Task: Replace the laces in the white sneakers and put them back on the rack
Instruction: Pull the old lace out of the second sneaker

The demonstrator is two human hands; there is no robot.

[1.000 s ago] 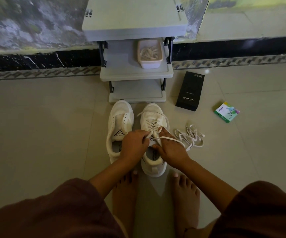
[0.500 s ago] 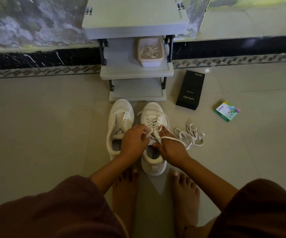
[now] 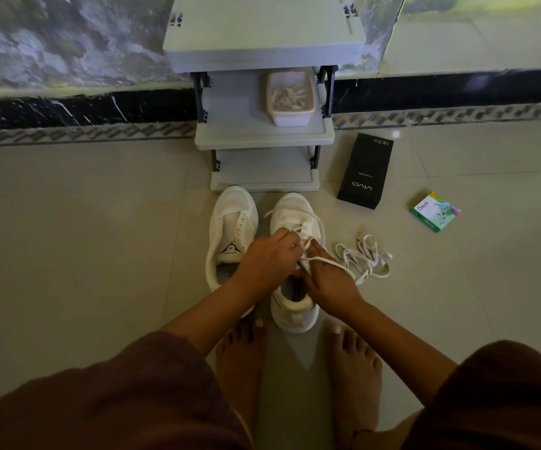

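Observation:
Two white sneakers stand side by side on the floor in front of a grey shoe rack (image 3: 264,133). The left sneaker (image 3: 230,228) has no lace. The right sneaker (image 3: 295,216) is partly laced. My left hand (image 3: 266,261) pinches a lace end above that shoe's eyelets. My right hand (image 3: 326,277) rests on the shoe's right side, and the white lace runs across its fingers. A loose bundle of white lace (image 3: 365,258) lies on the tiles just right of the shoe.
A pink tub (image 3: 290,97) of small pale pieces sits on the rack's middle shelf. A black phone box (image 3: 365,172) and a small green box (image 3: 434,211) lie on the floor to the right. My bare feet (image 3: 240,358) are just behind the sneakers.
My left hand has moved slightly up the right sneaker's tongue with the lace end. The right hand stays at the shoe's side.

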